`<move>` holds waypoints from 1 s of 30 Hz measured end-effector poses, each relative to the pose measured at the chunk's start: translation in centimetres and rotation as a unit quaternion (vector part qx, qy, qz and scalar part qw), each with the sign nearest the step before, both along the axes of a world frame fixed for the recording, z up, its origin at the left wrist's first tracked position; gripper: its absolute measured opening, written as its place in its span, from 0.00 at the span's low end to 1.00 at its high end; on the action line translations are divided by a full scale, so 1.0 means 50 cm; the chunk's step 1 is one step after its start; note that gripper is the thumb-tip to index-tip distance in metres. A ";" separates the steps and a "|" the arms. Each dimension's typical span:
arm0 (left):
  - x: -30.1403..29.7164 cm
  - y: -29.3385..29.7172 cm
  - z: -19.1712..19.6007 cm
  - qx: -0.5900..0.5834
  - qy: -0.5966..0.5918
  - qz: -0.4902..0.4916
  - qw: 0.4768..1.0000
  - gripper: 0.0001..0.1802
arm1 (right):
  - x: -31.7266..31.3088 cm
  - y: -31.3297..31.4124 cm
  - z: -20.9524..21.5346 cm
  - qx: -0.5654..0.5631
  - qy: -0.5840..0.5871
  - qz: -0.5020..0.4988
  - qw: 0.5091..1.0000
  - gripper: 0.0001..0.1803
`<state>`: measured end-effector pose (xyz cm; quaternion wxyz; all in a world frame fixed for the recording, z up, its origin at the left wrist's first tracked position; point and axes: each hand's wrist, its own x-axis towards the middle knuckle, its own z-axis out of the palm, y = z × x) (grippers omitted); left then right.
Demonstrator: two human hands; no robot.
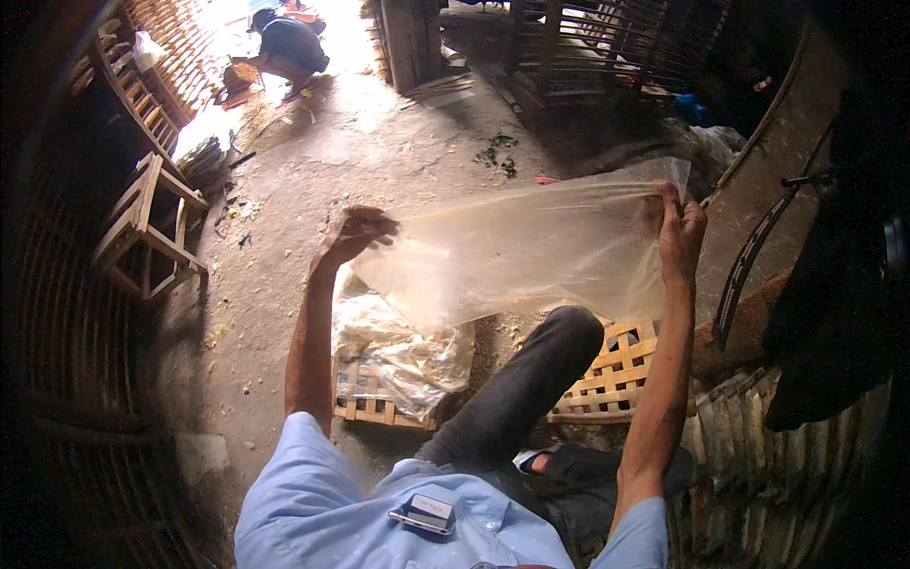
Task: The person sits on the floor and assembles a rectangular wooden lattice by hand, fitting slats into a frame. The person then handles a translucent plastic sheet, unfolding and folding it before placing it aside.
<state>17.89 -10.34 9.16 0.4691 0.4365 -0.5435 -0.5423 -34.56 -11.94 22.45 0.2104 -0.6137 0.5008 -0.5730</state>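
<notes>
A large, cloudy plastic sheet or bag (531, 247) is stretched out in front of me above my knees. My left hand (358, 232) pinches its left end, with the fingertips pointing right. At the far right corner my right hand (679, 232) grips the other end, thumb and fingers closed on the film. Below my left hand lies a crumpled heap of clear plastic (398, 346) on a woven bamboo basket (374, 410). A second woven bamboo basket (616, 370) is under the sheet's right side, partly hidden by it and by my right arm.
A wooden stool (152, 232) stands on the left by slatted bamboo walls. At the far upper left a person (292, 47) crouches in bright light. A wooden post (409, 43) rises at the back. On the right are a dark bicycle-like frame (758, 247) and corrugated sheets (777, 465).
</notes>
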 end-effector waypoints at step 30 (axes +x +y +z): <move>0.062 -0.049 -0.182 -0.139 -0.571 0.074 0.805 0.15 | 0.353 -0.183 -0.398 -0.162 0.274 0.072 0.945 0.13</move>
